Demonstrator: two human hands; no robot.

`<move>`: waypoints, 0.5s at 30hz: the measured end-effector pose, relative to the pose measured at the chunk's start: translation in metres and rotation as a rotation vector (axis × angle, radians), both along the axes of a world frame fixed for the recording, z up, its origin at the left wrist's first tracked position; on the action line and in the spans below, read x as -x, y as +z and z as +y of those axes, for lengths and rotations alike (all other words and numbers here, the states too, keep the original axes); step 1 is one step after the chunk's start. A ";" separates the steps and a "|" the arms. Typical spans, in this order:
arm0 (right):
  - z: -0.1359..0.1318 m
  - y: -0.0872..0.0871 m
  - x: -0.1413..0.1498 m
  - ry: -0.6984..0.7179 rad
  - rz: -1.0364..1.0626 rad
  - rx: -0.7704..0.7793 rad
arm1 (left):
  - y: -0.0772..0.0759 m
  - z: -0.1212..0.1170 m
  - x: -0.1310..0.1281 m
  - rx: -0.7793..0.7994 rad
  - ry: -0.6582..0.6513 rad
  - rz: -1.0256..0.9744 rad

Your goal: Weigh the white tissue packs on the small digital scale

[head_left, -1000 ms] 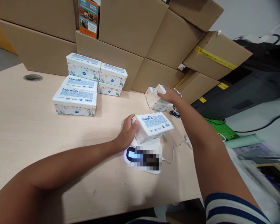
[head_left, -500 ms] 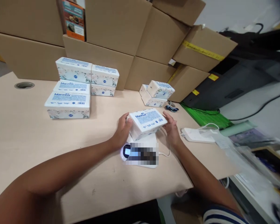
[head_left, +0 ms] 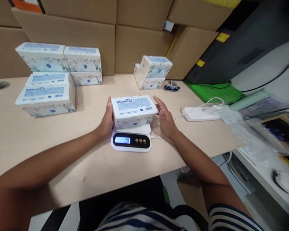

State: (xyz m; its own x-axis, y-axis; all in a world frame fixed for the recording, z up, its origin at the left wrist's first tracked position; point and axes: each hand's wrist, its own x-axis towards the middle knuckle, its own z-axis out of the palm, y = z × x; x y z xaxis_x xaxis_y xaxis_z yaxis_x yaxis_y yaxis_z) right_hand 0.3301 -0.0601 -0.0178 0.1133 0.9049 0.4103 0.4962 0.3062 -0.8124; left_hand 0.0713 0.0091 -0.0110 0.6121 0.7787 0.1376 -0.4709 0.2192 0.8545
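A white tissue pack (head_left: 134,107) with a blue "Manhua" print is held level between my two hands over a small white digital scale (head_left: 132,148). My left hand (head_left: 107,120) presses its left end, and my right hand (head_left: 167,120) has its fingers at the right end. The pack hides most of the weighing plate; whether it touches the plate I cannot tell. On the scale's lit display (head_left: 122,140) the reading looks like 0.0.
Several tissue packs (head_left: 49,99) are stacked at the back left, and a smaller stack (head_left: 156,69) stands at the back right. Behind them rise cardboard boxes (head_left: 86,35). A tape roll (head_left: 172,86), a white power strip (head_left: 202,114) and a scale cable (head_left: 158,137) lie to the right.
The tissue pack has gone from tilted to nearly level over the scale, with both hands still at its ends. The camera view has turned, and the scale's display now shows fully.
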 end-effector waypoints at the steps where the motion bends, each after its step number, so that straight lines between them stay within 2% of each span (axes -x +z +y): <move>1: -0.002 0.000 -0.001 0.001 -0.042 -0.006 | 0.001 0.001 0.000 0.004 0.006 0.014; 8: -0.016 0.010 -0.005 -0.001 -0.409 -0.154 | 0.002 0.015 0.006 0.048 0.026 0.193; 11: -0.017 0.015 -0.011 -0.052 -0.523 -0.206 | 0.000 0.020 0.007 0.083 0.022 0.196; 15: -0.016 0.017 -0.019 -0.087 -0.606 -0.234 | 0.000 0.023 0.006 0.077 -0.055 0.162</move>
State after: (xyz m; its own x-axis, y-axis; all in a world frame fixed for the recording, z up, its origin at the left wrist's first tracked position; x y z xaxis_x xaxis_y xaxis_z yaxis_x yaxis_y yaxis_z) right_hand 0.3489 -0.0757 -0.0004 -0.1310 0.7821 0.6092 0.8761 0.3789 -0.2980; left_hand 0.0649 0.0323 -0.0114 0.6634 0.7478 -0.0251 -0.3141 0.3089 0.8977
